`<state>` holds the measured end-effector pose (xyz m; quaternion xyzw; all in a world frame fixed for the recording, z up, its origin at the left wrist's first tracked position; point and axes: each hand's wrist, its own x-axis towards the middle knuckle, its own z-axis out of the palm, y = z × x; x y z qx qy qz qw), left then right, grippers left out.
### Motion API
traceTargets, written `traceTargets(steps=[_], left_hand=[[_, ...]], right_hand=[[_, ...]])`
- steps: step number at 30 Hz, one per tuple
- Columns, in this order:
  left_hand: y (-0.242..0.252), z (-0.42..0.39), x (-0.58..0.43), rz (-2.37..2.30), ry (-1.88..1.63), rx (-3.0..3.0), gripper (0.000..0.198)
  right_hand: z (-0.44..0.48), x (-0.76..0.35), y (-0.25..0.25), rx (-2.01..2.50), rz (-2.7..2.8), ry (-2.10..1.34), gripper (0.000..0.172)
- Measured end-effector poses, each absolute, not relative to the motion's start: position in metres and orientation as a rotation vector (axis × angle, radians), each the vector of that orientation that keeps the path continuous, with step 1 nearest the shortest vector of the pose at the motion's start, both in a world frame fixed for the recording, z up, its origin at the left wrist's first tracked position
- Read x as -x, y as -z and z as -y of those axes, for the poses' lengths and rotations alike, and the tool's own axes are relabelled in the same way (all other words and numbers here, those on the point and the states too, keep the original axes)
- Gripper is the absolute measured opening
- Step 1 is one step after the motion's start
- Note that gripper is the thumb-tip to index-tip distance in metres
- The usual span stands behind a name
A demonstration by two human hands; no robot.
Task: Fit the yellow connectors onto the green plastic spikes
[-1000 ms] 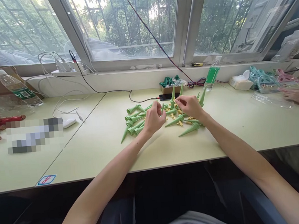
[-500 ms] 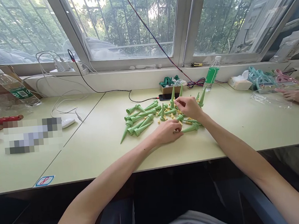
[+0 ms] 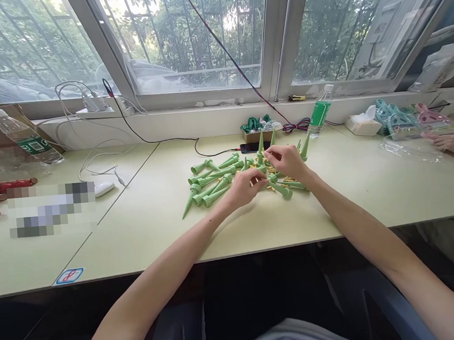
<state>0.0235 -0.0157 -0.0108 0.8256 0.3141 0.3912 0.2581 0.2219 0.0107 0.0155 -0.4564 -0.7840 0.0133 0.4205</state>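
Slantwise, a green spike point(image 3: 281, 190) extends rightward from the left grip point(image 3: 247, 186).

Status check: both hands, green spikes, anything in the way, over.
Left hand: pinching one green spike near its narrow end. Right hand: fingertips together, apparently on a small yellow piece. Other spikes crowd close.

Light green spikes point(image 3: 217, 196), yellow pieces point(image 3: 288, 179)

Workroom, apparently: long shared worktable point(image 3: 137, 229) under windows point(image 3: 193, 41), loose green plastic cones point(image 3: 216, 196).
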Motion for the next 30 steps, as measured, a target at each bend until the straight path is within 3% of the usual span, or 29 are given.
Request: traceTargets(steps=[6,10,15,30], left_hand=[[0.007,0.015,-0.023,-0.84,-1.266,-1.966,0.026],[0.002,0.017,-0.02,-0.897,-1.365,-2.05,0.022],[0.005,0.017,-0.02,-0.936,-1.287,-2.23,0.018],[0.008,0.019,-0.017,-1.004,-0.986,-2.473,0.028]], right_hand=[[-0.01,-0.222,-0.016,1.168,2.037,-0.09,0.031],[-0.007,-0.22,-0.018,1.185,2.233,-0.226,0.034],[-0.003,-0.221,-0.018,1.187,2.431,-0.375,0.031],[0.002,-0.212,-0.019,1.274,2.479,-0.372,0.011]])
